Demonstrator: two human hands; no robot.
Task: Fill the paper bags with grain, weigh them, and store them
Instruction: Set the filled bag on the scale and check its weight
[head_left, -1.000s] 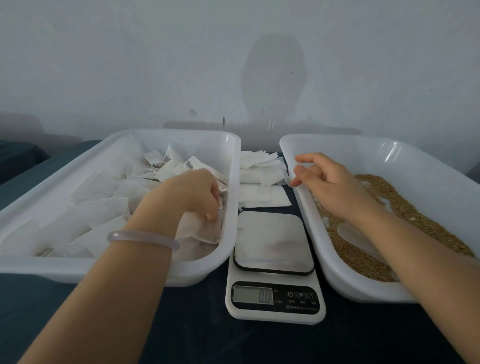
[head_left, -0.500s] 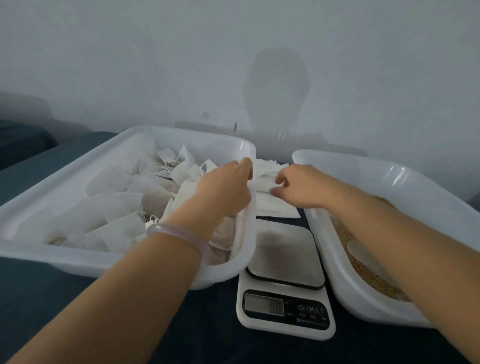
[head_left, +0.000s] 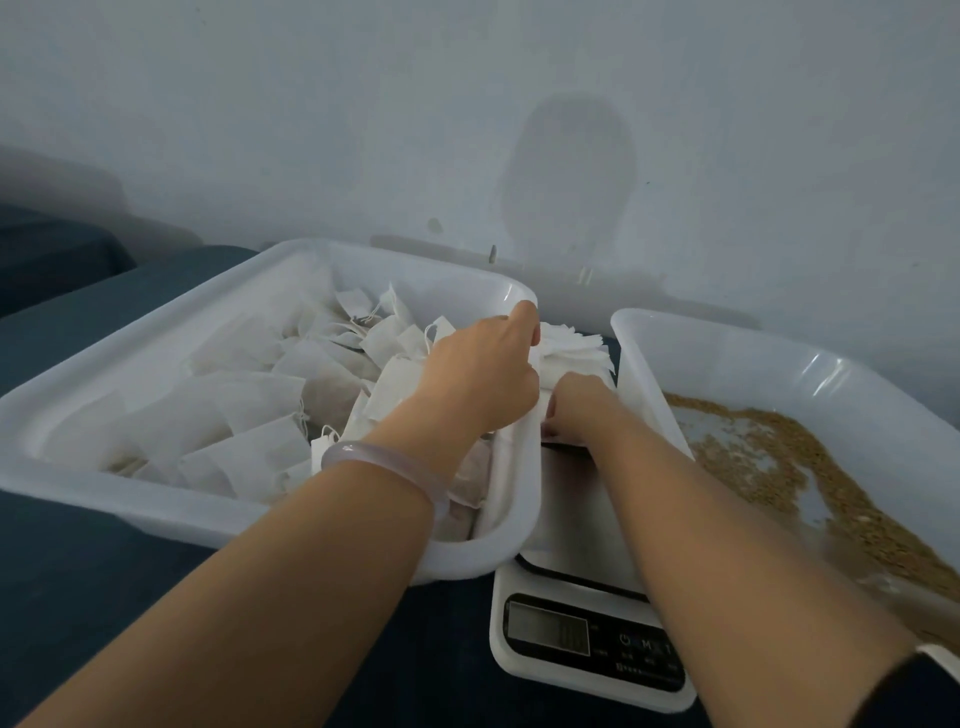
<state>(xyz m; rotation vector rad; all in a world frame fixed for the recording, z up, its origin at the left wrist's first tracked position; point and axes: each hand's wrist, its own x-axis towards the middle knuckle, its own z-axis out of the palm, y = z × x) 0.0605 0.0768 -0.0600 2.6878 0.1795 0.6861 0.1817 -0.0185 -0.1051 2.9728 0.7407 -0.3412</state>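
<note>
A pile of empty white paper bags (head_left: 571, 347) lies on the dark table between the two trays, behind the scale (head_left: 587, 639). My left hand (head_left: 480, 376) reaches across the right rim of the left tray (head_left: 156, 501); its fingertips are on the pile's left edge and hidden from me. My right hand (head_left: 576, 410) lies on the near part of the pile, fingers curled down and pinching a bag. The left tray holds several white bags (head_left: 249, 405) with strings. Brown grain (head_left: 779, 457) covers part of the right tray (head_left: 779, 345).
The scale's platform is mostly hidden under my right forearm; its display faces me. A pale wall stands close behind the trays. Dark blue cloth covers the table. My left wrist carries a pale bracelet (head_left: 384, 462).
My left hand left the bags in the left tray and crossed its rim to the pile. My right hand came from the grain tray's rim down onto the same pile. The view moved closer.
</note>
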